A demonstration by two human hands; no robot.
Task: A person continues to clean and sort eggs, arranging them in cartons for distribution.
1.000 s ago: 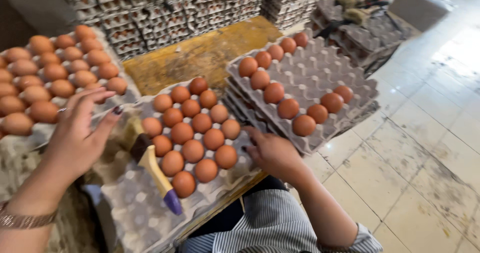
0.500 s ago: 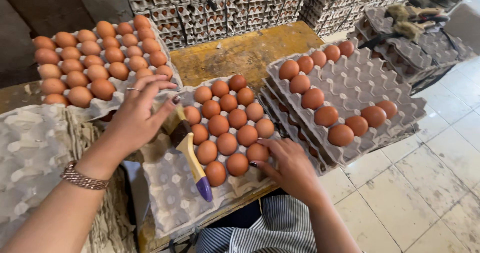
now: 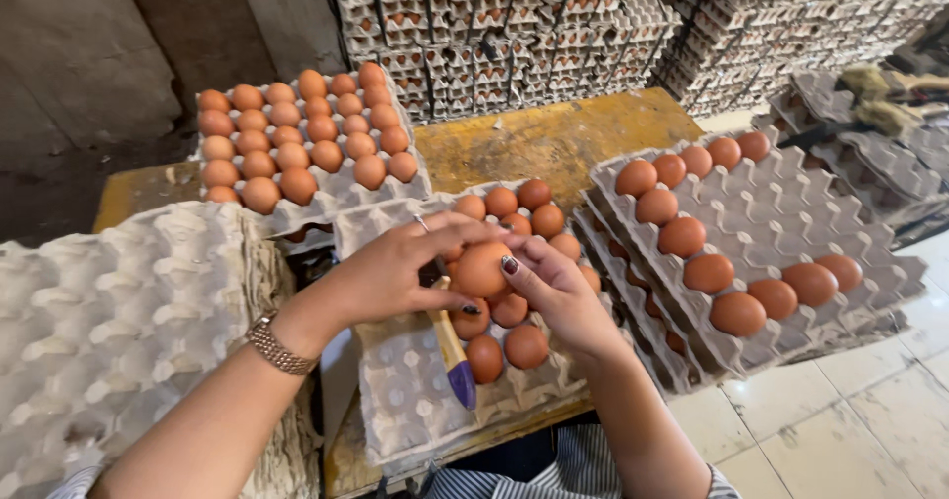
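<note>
Both my hands meet over the middle egg tray (image 3: 405, 400). A brown egg (image 3: 481, 268) is held between them: my left hand (image 3: 395, 272) cups it from the left and my right hand (image 3: 554, 287) pinches it from the right. Under my left hand lies a brush with a wooden handle and purple tip (image 3: 455, 356), resting on the tray. Several brown eggs (image 3: 504, 346) sit in the tray's right half; its left cups show bare grey pulp.
A full tray of brown eggs (image 3: 297, 143) sits at the back left. A partly filled tray stack (image 3: 791, 212) stands at the right. Bare pulp trays (image 3: 109, 321) pile at the left. A yellow worn tabletop (image 3: 554, 138) lies behind, with tall tray stacks (image 3: 494, 25) beyond.
My hands have come together over the middle tray and lifted one brown egg between them. The view has shifted, with the trays now lower and closer.
</note>
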